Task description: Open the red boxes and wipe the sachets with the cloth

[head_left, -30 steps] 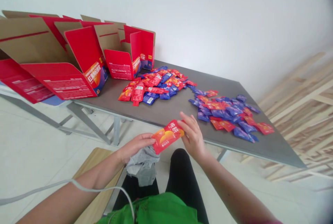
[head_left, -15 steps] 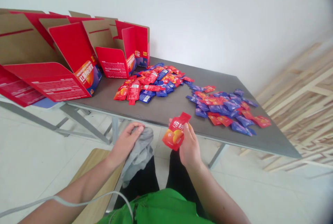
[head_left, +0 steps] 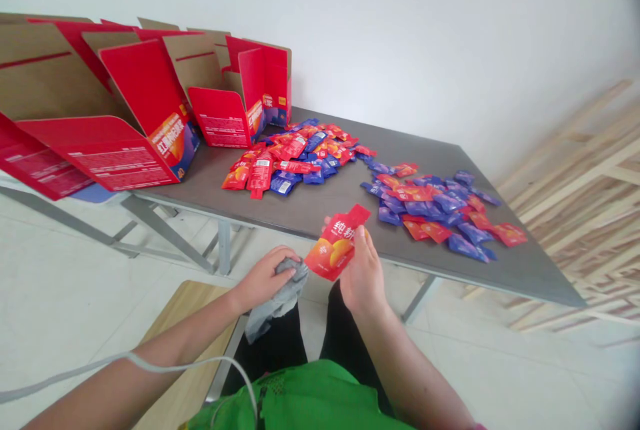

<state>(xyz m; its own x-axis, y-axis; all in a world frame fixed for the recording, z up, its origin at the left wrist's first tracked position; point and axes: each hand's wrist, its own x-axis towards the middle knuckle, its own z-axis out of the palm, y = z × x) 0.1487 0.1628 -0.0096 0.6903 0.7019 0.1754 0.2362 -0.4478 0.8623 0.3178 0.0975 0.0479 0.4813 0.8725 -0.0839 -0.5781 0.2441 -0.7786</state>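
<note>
Head view: what is the right hand (head_left: 365, 280) gripping?
— A red pouch (head_left: 330, 251), closed on its right edge, the neck tilted up and rightward.
— And the left hand (head_left: 265, 278)?
— Closed on a grey cloth (head_left: 280, 302), just beside the pouch; whether they touch, I can't tell.
— Beyond the grip?
— The table (head_left: 240, 209): one pouch pile (head_left: 305, 157) ahead-left, a second pile (head_left: 435, 207) ahead-right, open red boxes (head_left: 220, 120) farther left.

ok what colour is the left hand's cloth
The cloth is grey, clearest in the head view.
</note>
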